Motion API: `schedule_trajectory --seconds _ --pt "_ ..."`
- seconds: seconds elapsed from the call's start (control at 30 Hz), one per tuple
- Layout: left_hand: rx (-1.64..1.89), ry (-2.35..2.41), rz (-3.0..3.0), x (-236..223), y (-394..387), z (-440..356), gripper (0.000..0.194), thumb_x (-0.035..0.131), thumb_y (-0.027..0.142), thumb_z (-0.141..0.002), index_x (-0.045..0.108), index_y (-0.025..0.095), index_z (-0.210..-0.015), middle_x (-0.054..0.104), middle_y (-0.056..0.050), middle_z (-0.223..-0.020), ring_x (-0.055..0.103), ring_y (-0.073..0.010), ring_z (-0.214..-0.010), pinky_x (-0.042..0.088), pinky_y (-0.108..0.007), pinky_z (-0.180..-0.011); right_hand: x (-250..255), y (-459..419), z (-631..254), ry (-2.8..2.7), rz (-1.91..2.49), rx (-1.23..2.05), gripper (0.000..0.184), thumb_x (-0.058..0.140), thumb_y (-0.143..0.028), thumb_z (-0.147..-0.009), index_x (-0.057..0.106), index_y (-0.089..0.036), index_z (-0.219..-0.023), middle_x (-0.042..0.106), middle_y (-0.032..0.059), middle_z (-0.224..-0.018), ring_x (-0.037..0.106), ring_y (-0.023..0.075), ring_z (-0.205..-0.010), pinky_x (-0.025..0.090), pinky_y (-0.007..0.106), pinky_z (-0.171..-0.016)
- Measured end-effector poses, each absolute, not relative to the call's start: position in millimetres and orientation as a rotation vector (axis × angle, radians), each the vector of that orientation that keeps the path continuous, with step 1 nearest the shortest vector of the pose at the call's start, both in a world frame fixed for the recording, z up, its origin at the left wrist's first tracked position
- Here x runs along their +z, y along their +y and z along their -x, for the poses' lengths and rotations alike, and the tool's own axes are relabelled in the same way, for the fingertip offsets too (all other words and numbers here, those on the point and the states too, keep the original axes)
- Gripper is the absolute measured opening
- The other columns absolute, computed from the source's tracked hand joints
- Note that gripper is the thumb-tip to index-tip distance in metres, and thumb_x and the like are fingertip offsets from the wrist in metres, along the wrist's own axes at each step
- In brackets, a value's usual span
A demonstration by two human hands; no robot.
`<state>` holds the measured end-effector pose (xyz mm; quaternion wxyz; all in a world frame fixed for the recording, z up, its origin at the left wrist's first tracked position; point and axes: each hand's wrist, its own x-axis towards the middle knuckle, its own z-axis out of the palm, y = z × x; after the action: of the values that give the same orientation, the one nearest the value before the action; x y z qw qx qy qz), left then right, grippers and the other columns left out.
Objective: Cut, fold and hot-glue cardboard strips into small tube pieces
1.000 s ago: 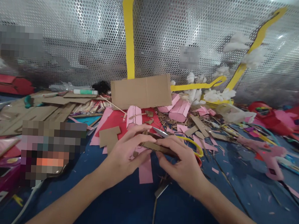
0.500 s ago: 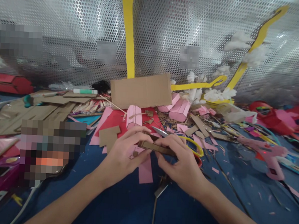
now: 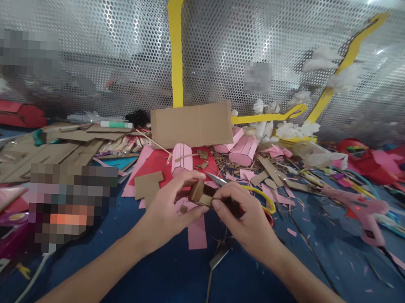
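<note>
Between my two hands is a small folded cardboard piece (image 3: 205, 199), with an inner face and a raised left end showing. My left hand (image 3: 167, 206) grips its left end between thumb and fingers. On its right side, my right hand (image 3: 245, 212) pinches the edge, hiding much of that end. Scissors (image 3: 216, 178) with a yellow and red handle lie just behind my right hand. A pink paper strip (image 3: 197, 232) lies on the blue table under the cardboard. Farther back stands a pink paper box shape (image 3: 182, 158).
A cardboard box (image 3: 192, 124) stands behind, with a yellow strip (image 3: 176, 55) rising above it. A pink glue gun (image 3: 359, 207) is at right. Cardboard sheets (image 3: 70, 151) pile up at left. A metal-bladed tool (image 3: 220, 257) lies on the blue table (image 3: 168, 281) in front.
The cardboard piece has been tilted, so its inner face and left end now show. My right fingers have shifted slightly along its edge. Both hands still hold it.
</note>
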<state>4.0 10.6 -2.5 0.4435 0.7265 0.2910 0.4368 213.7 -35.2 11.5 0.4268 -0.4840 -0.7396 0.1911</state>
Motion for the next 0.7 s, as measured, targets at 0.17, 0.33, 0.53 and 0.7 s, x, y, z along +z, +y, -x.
schedule_trajectory --seconds 0.17,0.33,0.53,0.7 --pt "1.088 0.679 -1.628 0.0 12.9 -6.3 0.045 0.081 0.031 -0.088 0.063 0.023 -0.129 0.065 -0.012 -0.135 0.062 -0.0295 -0.127 0.051 -0.043 -0.109 15.9 -35.4 -213.5 -1.778 1.169 0.649 0.019 0.057 -0.032 -0.102 0.062 -0.022 -0.087 0.062 0.0016 -0.081 0.056 0.0169 -0.072 0.046 0.03 -0.066" --pt "1.031 0.688 -1.573 -0.5 12.0 -5.4 0.038 0.079 0.03 -0.09 0.066 0.025 -0.126 0.067 -0.009 -0.129 0.067 -0.025 -0.115 0.057 -0.036 -0.097 15.7 -36.0 -212.1 -1.744 1.162 0.728 0.022 0.057 -0.036 -0.101 0.06 -0.022 -0.085 0.056 -0.0005 -0.076 0.05 0.0152 -0.067 0.042 0.029 -0.062" --pt "1.035 0.689 -1.594 0.2 11.2 -4.6 0.038 0.077 0.029 -0.092 0.064 0.025 -0.128 0.065 -0.01 -0.134 0.064 -0.0262 -0.12 0.057 -0.035 -0.097 13.7 -36.8 -211.7 -1.705 1.159 0.841 0.022 0.057 -0.038 -0.102 0.06 -0.021 -0.088 0.053 -0.0016 -0.077 0.047 0.0141 -0.067 0.04 0.028 -0.061" --pt "1.04 0.663 -1.595 0.9 12.9 -3.9 0.037 0.078 0.031 -0.092 0.065 0.027 -0.126 0.066 -0.008 -0.131 0.065 -0.0243 -0.117 0.056 -0.034 -0.096 10.6 -36.7 -213.5 -1.68 1.162 0.878 0.025 0.058 -0.042 -0.102 0.061 -0.021 -0.088 0.052 -0.0018 -0.074 0.045 0.0138 -0.064 0.038 0.027 -0.057"
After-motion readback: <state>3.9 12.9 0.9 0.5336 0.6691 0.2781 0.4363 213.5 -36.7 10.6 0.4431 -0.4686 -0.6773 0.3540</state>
